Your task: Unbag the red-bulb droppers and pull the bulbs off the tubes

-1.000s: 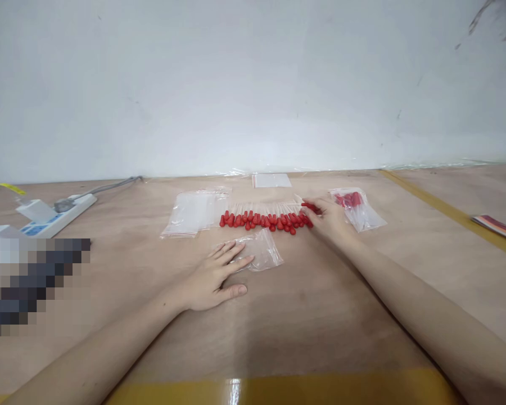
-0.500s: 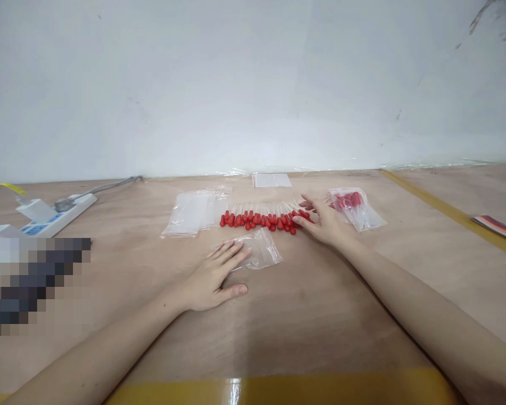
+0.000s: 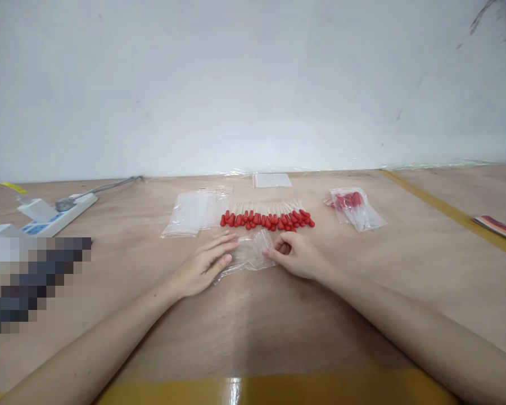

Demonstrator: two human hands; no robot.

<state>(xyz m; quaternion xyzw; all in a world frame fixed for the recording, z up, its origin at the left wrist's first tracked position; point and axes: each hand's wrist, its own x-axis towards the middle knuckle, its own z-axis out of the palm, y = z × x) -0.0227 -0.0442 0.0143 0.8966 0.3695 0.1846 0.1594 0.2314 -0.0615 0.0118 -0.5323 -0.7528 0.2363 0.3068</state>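
Observation:
A clear zip-lock bag [image 3: 249, 253] lies flat on the wooden table between my two hands. My left hand [image 3: 206, 263] rests at its left end, fingers stretched out and slightly apart, touching the plastic. At the right end, where the zip runs, my right hand [image 3: 298, 254] has its fingers curled and its thumb on the edge, pinching the bag. Just beyond it is a row of droppers [image 3: 263, 219], their red rubber bulbs towards me and clear tubes pointing away. My right hand covers part of one or more bulbs.
Flat clear bags [image 3: 191, 212] are stacked at left. Another zip bag [image 3: 358, 212] with red-bulbed droppers lies at right. A white packet [image 3: 272, 180] sits by the wall. A power strip [image 3: 73, 211] with plugs stands far left; a striped item [image 3: 497, 228] lies far right.
My right hand has left the droppers' right end and come down and left to the bag's zip edge. My left hand's thumb has drawn in towards its fingers; the bag shifted slightly.

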